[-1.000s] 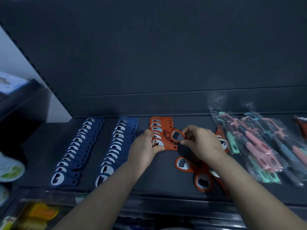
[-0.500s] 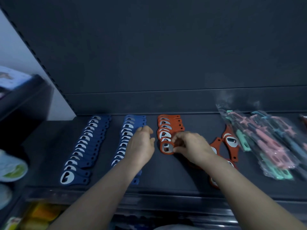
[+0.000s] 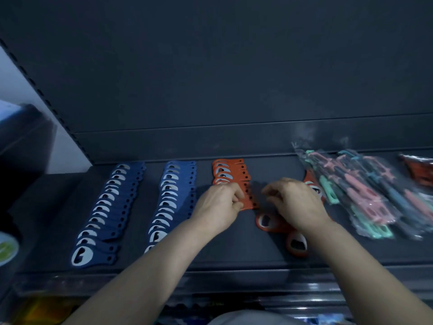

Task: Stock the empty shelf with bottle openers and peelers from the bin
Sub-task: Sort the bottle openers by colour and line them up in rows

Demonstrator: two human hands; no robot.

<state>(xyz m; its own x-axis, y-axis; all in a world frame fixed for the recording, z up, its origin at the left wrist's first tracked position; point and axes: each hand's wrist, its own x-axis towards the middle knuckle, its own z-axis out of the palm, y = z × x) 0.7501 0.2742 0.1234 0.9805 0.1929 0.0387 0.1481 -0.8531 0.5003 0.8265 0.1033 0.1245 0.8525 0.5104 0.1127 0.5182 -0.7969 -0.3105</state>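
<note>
2 blue opener rows (image 3: 110, 207) + 1 orange row (image 3: 234, 172), overlapped.

On the shelf (image 3: 234, 252), bottle openers run front to back in a left row (image 3: 110, 207), a middle row (image 3: 173, 195) and a right row (image 3: 230, 171). Loose openers (image 3: 267, 222) lie just right of these, with bagged peelers (image 3: 365, 195) farthest right.

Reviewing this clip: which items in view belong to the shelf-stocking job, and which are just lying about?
Job:
two rows of blue bottle openers
row of orange bottle openers, at the left hand
loose orange openers, by the right hand
clear bags of pink and teal peelers
dark shelf

Lying about:
white-and-green round tub, left edge
yellow packets below the shelf
</note>
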